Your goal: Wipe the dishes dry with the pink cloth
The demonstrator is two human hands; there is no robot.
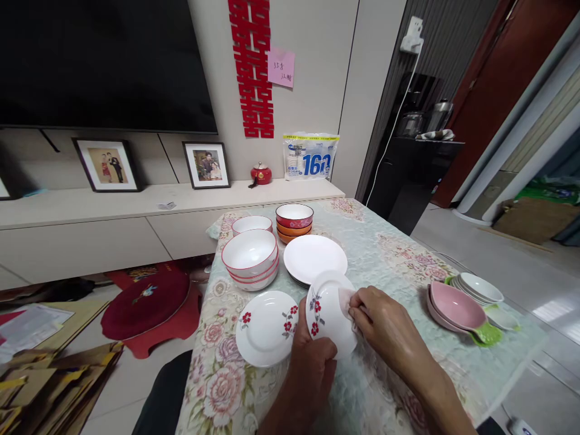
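My left hand [312,356] grips a white plate with red flowers [331,320] by its lower left side, thumb over the rim. The plate is tilted up above the table. My right hand [383,314] is closed on a thin pale wipe [346,299], pressed to the plate's right side; most of the wipe is hidden by the fingers. To the left, a similar flowered plate [265,341] lies face up on the tablecloth. Just behind the held plate is a stack topped by a plain white plate [315,257].
White bowls with red rims [250,254] stand stacked at the table's left edge, beside red and orange bowls [294,220]. Pink leaf-shaped dishes [457,305] and small white dishes [480,287] sit at the right. A red stool [147,302] stands left of the table [371,241].
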